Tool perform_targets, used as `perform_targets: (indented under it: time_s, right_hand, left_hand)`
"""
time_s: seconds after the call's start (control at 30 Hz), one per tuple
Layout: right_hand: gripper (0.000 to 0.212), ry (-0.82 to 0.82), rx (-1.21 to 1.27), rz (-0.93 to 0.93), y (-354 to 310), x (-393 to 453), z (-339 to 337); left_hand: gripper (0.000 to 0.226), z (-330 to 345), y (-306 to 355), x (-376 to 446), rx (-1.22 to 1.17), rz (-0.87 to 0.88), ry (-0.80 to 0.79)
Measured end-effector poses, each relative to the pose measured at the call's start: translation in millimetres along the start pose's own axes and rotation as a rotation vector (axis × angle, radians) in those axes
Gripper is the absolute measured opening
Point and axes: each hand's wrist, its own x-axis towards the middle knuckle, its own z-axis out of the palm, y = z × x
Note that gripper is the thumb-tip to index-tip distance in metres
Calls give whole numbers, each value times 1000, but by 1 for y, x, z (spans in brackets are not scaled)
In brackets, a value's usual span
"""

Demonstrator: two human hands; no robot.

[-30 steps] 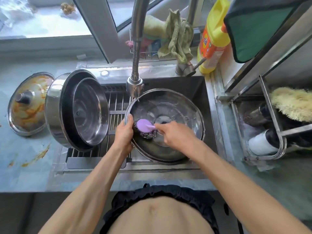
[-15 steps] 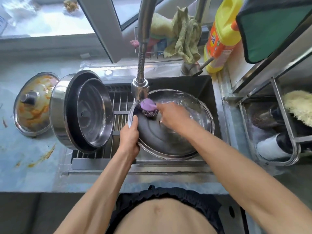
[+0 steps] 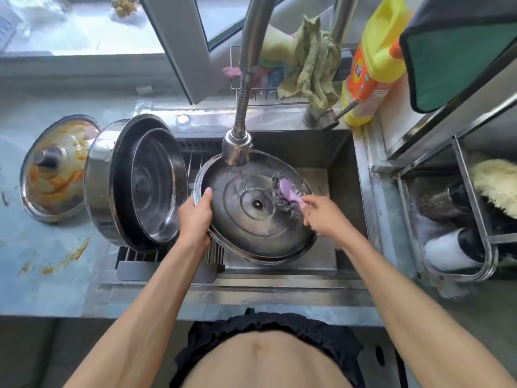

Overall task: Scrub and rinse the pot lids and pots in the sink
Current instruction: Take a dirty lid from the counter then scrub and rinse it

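A large steel pot lid [image 3: 251,228] lies tilted over the sink [image 3: 340,152], inner side up, right under the faucet head [image 3: 237,148]. My left hand [image 3: 195,217] grips its left rim. My right hand [image 3: 324,215] holds the purple handle of a steel-wool scrubber [image 3: 284,191], which presses on the lid's right side. A steel pot [image 3: 112,183] lies on its side on the drain rack, with a smaller pot [image 3: 155,186] nested inside it. A dirty lid [image 3: 56,169] smeared with orange sauce rests on the counter at the left.
A yellow detergent bottle [image 3: 375,57] and a green rag [image 3: 310,63] stand behind the sink. On the right a metal rack [image 3: 475,219] holds bottles and a pale loofah [image 3: 495,186]. Orange stains [image 3: 72,253] mark the left counter.
My right hand has swept the scrubber from the lid's near left, past the top by the faucet, to its right side. My left hand has kept hold of the rim.
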Motion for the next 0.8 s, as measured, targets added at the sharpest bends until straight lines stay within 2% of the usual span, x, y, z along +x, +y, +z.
perform_targets:
  time_s: [0.07,0.13,0.37,0.57,0.63,0.73,0.8]
  right_hand:
    - [20,-125,299,91,-8,-11,8]
    - [21,-241,396,100,-19,-16,19]
    - [24,-340,685,175,-52,-3,47]
    - [24,-423,929,189,-59,-7,44]
    - [22,-333,818,139,-55,-7,39]
    - [26,-86,237,-79,-39,-6,29]
    - [31,-16,-100,-215,-35,-9,32]
  left_hand:
    - [12,0,-2,-3,5,10,7]
    - [14,-4,-6,-6,28,35,23]
    - [17,-31,-9,-19,20,65,82]
    - [18,-31,-9,-23,-9,55,83]
    - [17,-27,-10,-24,2,77,64]
    - [13,-23,-10,-23,49,150,26]
    - [12,-18,-11,-22,71,154,-8]
